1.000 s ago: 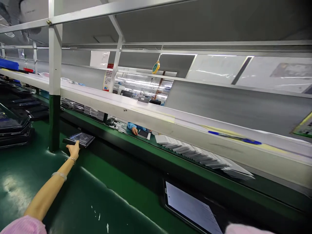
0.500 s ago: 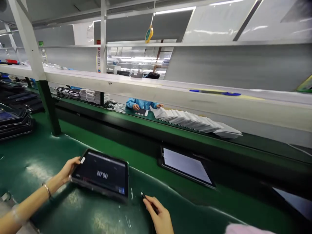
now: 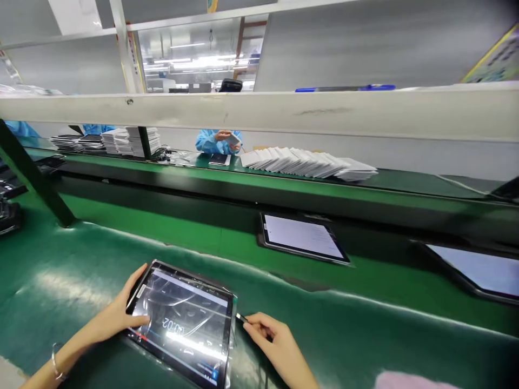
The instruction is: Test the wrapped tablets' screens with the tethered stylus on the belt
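Observation:
My left hand [image 3: 121, 313] grips the left edge of a tablet [image 3: 190, 313], thumb on the screen and fingers behind the rim. The tablet tilts over the green mat, its lit screen showing "00:02" upside down under strong glare and what looks like clear film. Close by the tablet's right edge, my right hand [image 3: 275, 340] pinches a black cable with a small metal plug [image 3: 239, 316]. The plug points at that edge; I cannot tell whether it touches. Part of the cable trails below the hand.
Two more tablets with pale screens, one in the middle [image 3: 304, 236] and one at right [image 3: 478, 270], lie on the lower green strip. A white shelf beam [image 3: 259, 113] crosses ahead. Beyond it are a row of white boxes [image 3: 300, 162] and a co-worker in blue sleeves [image 3: 208, 141]. Pink cloth [image 3: 409, 380] shows at the bottom.
The tablet has come nearer and its screen has brightened. My left thumb now lies on the screen. The plug is closer to the tablet's right edge. My view has tipped down.

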The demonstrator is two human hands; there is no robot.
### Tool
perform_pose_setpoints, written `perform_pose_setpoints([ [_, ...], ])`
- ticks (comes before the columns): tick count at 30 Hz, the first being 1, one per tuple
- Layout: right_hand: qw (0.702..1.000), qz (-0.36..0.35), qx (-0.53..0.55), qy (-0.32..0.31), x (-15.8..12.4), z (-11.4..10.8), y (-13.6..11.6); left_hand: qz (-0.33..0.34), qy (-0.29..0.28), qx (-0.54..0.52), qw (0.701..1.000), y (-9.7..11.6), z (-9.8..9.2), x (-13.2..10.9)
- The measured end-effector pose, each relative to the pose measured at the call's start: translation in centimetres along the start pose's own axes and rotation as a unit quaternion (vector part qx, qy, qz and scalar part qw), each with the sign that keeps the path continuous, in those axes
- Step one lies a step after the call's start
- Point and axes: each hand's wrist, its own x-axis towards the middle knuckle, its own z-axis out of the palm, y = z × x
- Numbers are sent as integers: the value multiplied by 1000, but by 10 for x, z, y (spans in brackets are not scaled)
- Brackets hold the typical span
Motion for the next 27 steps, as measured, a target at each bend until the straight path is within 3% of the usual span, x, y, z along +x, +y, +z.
perform_pose_setpoints([
  [3, 1000, -7, -17, 12, -3, -1, 1, 1, 67, -91, 994, -1, 14, 11],
  [5, 999, -23, -27, 14, -3, 1, 0, -8, 80, -111, 991, 1, 21, 12],
  [12, 996, -67, -52, 10, -4, 6, 2, -28, 90, 5, 996, 22, 19, -21],
  [16, 991, -103, -83, 9, -6, 5, -4, -39, 108, 4, 993, 31, 19, -26],
  [19, 979, -162, -118, 44, -6, 9, -9, -76, 128, -19, 989, 40, 20, -23],
  [23, 960, -206, -148, 114, -7, 22, -9, -109, 115, -8, 987, 50, 18, -19],
  [25, 961, -198, -152, 116, -8, 24, -8, -103, 107, 20, 989, 53, 19, -19],
  [27, 964, -183, -163, 103, -8, 20, -7, -51, 113, 78, 989, 55, 23, -23],
])
